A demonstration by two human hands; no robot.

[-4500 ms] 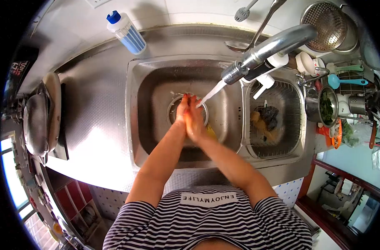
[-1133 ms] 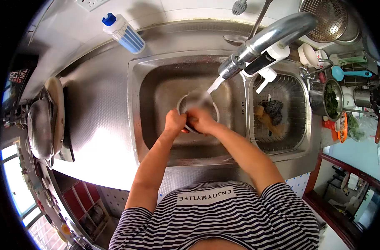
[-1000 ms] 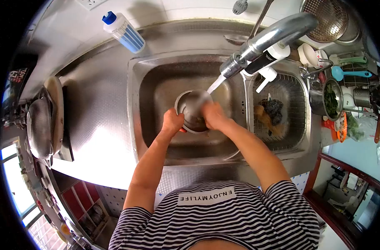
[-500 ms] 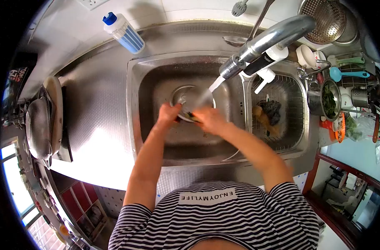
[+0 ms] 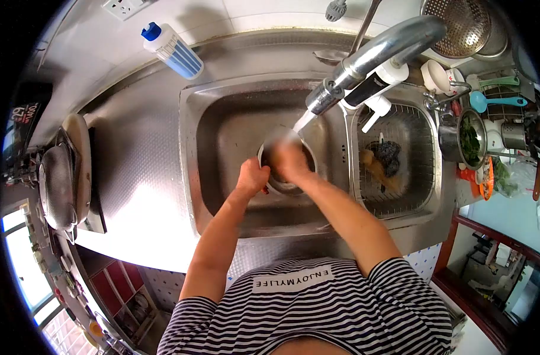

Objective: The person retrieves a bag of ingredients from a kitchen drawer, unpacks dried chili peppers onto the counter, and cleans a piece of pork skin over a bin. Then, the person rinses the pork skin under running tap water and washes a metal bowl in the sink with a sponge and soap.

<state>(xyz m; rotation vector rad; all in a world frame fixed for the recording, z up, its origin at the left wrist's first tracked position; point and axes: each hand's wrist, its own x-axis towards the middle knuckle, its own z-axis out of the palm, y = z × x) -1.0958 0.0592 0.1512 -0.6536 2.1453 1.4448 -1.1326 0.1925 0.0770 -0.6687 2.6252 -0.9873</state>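
Note:
Water runs from the faucet (image 5: pixel 326 97) into a round metal bowl (image 5: pixel 311 158) in the large sink basin (image 5: pixel 222 130). My left hand (image 5: pixel 254 176) is closed on the bowl's left rim. Inside the bowl is my right hand (image 5: pixel 286 161), partly blurred by motion and by a hazy spot. Its fingers are hidden, and I cannot make out whether they hold anything.
A blue-capped bottle (image 5: pixel 174 52) stands behind the sink. The smaller basin at right holds a wire basket (image 5: pixel 421 177) with a dark scrubber (image 5: pixel 389 155). Beside it sits a pot of greens (image 5: pixel 471 139). Pans (image 5: pixel 58 183) stand at far left.
Earlier my hands were rubbing together over the bowl; later my left hand took its rim. Since half a second ago the bowl and both hands have shifted slightly right, and the bowl sits less tilted.

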